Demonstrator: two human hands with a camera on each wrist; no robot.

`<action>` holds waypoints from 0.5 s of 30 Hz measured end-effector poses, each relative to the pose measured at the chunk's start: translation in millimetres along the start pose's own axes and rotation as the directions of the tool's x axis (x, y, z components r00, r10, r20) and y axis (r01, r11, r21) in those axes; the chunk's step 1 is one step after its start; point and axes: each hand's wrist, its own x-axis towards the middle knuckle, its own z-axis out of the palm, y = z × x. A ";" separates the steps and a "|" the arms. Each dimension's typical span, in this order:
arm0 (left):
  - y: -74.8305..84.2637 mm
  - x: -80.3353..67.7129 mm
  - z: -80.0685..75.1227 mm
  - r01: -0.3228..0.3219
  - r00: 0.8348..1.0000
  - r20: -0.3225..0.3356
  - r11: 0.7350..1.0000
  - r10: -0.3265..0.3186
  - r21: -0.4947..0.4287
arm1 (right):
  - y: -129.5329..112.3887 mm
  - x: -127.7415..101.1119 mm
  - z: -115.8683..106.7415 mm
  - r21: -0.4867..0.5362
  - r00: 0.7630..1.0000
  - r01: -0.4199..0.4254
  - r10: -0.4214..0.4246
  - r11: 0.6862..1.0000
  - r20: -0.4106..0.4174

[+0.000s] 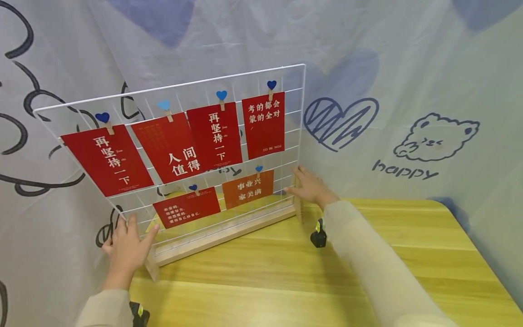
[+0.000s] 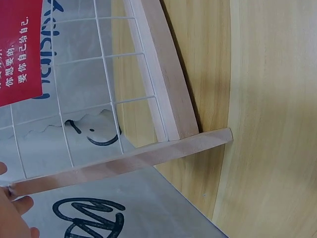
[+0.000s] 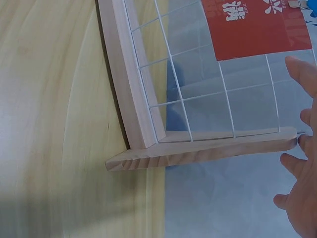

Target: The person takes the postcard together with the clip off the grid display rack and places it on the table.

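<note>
A white wire grid [image 1: 169, 87] stands upright in a pale wooden base [image 1: 229, 235]. Heart-topped clips hold several red cards [image 1: 261, 136] on it, and an orange card [image 1: 267, 179] hangs low on the right. My left hand [image 1: 128, 247] is at the grid's left side, thumb and fingers spread; in the left wrist view its fingertips touch the upper end of a wooden side post [image 2: 119, 163]. At the opposite side, my right hand [image 1: 312, 186] has its fingers spread around the top of the other side post [image 3: 223, 151].
The stand rests on a yellow wood-grain table [image 1: 253, 290], whose right edge slopes away. Directly behind hangs a pale cloth [image 1: 392, 54] with printed hearts and drawings. Black wrist devices [image 1: 318, 234] sit by both sleeves.
</note>
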 end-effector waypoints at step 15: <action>-3.7 -6.2 2.4 -0.029 0.999 -0.033 0.999 0.029 -0.019 | 2.7 5.9 9.7 0.105 0.999 -0.003 0.006 0.994 -0.031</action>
